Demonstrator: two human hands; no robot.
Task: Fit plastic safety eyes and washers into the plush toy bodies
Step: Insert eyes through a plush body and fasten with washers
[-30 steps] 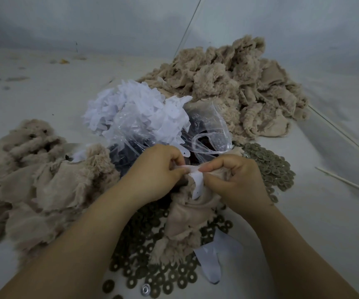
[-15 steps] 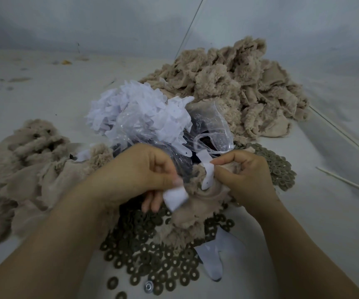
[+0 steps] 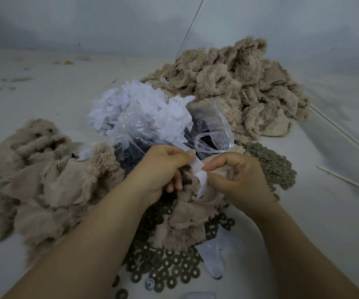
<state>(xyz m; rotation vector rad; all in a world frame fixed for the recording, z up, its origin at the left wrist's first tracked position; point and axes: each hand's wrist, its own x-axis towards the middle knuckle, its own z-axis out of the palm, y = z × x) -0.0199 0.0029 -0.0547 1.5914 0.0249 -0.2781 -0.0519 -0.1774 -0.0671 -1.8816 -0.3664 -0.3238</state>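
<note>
Left hand (image 3: 163,167) pinches the white strip (image 3: 200,171); right hand (image 3: 237,175) grips the plush body (image 3: 191,210) — washers (image 3: 170,270) beneath.

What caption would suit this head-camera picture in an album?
Both hands, left and right, pinch a white strip against a beige plush body lying over scattered washers.

Counter (image 3: 44,100): plush pile (image 3: 34,173) at left, larger plush heap (image 3: 239,87) behind right, bag of paper slips (image 3: 144,117) between them, washers (image 3: 170,270) spread in front under a plush body (image 3: 187,214), thin stick (image 3: 347,182) far right.
</note>
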